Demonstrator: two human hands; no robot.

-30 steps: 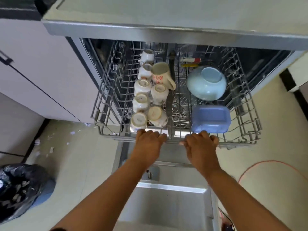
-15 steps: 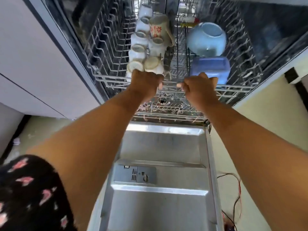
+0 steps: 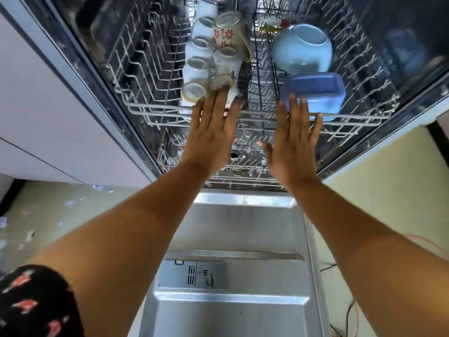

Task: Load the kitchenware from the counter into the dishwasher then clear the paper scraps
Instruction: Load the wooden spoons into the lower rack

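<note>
The upper wire rack (image 3: 150, 110) sits inside the dishwasher, loaded. Several white cups (image 3: 198, 71) and a flower-patterned mug (image 3: 228, 32) fill its middle. A pale blue bowl (image 3: 301, 48) lies upturned on the right, with a blue plastic container (image 3: 318, 90) in front of it. My left hand (image 3: 211, 132) is flat, fingers straight, fingertips against the rack's front by the nearest cup. My right hand (image 3: 295, 142) is also flat with spread fingers, reaching the front rail under the blue container. Neither hand holds anything.
The dishwasher door (image 3: 233, 276) lies folded down below my arms, detergent compartment (image 3: 194, 274) in view. The lower rack (image 3: 240, 171) shows beneath the upper one. Paper scraps (image 3: 70, 203) litter the floor at left. Red and black cables (image 3: 349, 310) lie on the floor at right.
The rack has slid from pulled-out into the dishwasher. Both hands, which gripped its front rail, have let go and straightened flat against its front.
</note>
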